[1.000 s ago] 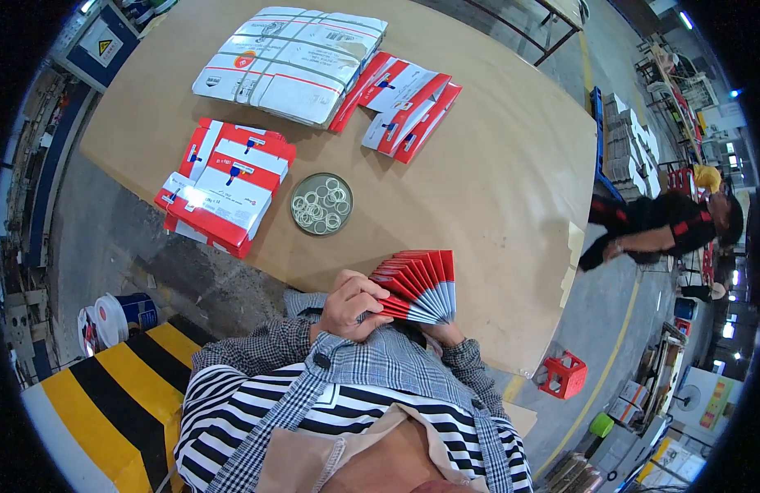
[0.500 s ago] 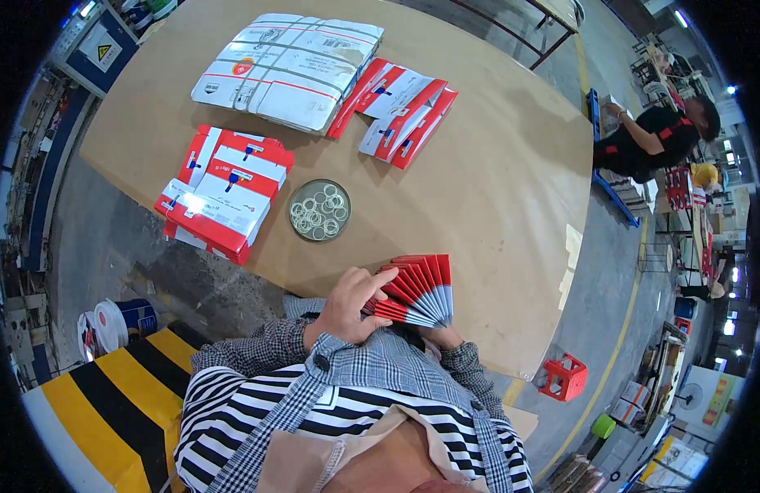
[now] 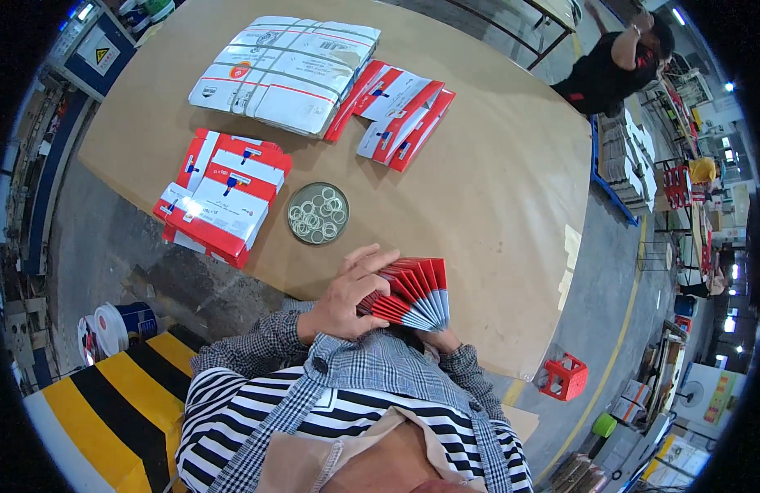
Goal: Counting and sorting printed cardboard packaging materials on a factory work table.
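A fanned stack of red and white folded cartons [image 3: 417, 289] is held at the table's near edge, close to my body. My left hand [image 3: 349, 297] grips its left end, thumb at the lower side and fingers bent over the upper side. At the lower right of the fan is my right hand [image 3: 440, 338], mostly hidden beneath the cartons, supporting them. Beyond my left hand stands a round dish [image 3: 317, 186] with several pale rubber bands [image 3: 318, 215] in it.
Red and white flattened cartons [image 3: 224, 197] lie in a pile at the left of the brown table [image 3: 486, 214]. A strapped white bundle [image 3: 285, 74] lies behind, with more cartons [image 3: 404, 115] beside it. Right of the table are a red stool [image 3: 564, 377] and a person [image 3: 618, 70].
My left hand's fingers have lifted and bent more over the fan. The cartons have shifted slightly left. The person at the right has moved farther back, with an arm raised.
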`<act>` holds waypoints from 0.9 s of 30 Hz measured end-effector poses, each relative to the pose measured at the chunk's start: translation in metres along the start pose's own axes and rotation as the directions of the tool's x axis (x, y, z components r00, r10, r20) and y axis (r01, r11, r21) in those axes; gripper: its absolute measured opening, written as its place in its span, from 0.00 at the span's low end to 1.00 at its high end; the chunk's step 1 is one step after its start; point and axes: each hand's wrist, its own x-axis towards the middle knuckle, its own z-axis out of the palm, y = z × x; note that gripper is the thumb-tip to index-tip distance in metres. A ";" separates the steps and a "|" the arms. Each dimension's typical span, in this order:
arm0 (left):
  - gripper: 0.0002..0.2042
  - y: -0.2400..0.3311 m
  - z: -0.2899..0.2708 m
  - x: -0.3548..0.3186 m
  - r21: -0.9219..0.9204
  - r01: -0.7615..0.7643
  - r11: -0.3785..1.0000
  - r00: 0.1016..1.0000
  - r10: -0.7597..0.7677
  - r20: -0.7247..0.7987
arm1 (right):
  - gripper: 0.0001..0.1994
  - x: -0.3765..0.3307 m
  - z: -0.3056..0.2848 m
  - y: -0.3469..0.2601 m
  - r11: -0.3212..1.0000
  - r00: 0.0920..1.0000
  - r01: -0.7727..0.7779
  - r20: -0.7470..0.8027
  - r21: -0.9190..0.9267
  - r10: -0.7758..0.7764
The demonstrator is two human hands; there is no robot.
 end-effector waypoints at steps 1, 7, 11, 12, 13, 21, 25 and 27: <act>0.22 -0.002 0.000 -0.001 0.000 0.001 1.000 1.000 -0.001 -0.001 | 0.27 0.000 0.001 -0.001 0.994 0.999 -0.016 -0.032 0.104 0.019; 0.22 -0.012 0.004 -0.005 -0.131 -0.009 0.991 1.000 0.008 -0.010 | 0.28 0.003 0.003 -0.004 0.987 0.999 0.044 0.002 0.157 -0.045; 0.30 -0.011 0.008 -0.005 -0.284 0.113 0.952 0.994 -0.112 0.018 | 0.28 0.005 0.003 0.010 0.997 0.997 0.072 0.017 -0.009 -0.072; 0.35 -0.008 0.009 -0.001 -0.344 0.171 0.923 0.985 -0.170 0.033 | 0.30 0.006 0.003 0.023 0.997 0.996 0.039 0.088 -0.071 -0.032; 0.35 -0.006 0.006 0.002 -0.342 0.172 0.924 0.985 -0.172 0.031 | 0.30 0.005 0.005 0.023 0.997 0.995 0.040 0.090 -0.071 -0.033; 0.41 -0.007 -0.010 0.019 -0.130 0.163 0.978 0.945 -0.116 0.307 | 0.33 0.008 -0.003 -0.024 0.933 0.966 0.249 0.000 -0.258 -0.258; 0.37 -0.018 -0.003 0.018 -0.093 0.092 0.991 0.951 -0.060 0.302 | 0.35 0.001 -0.007 -0.026 0.996 0.998 0.056 0.024 0.067 -0.058; 0.35 -0.026 0.003 0.013 -0.262 0.050 0.964 0.972 0.013 0.236 | 0.38 0.002 -0.009 -0.037 0.973 0.996 -0.065 0.067 0.219 0.052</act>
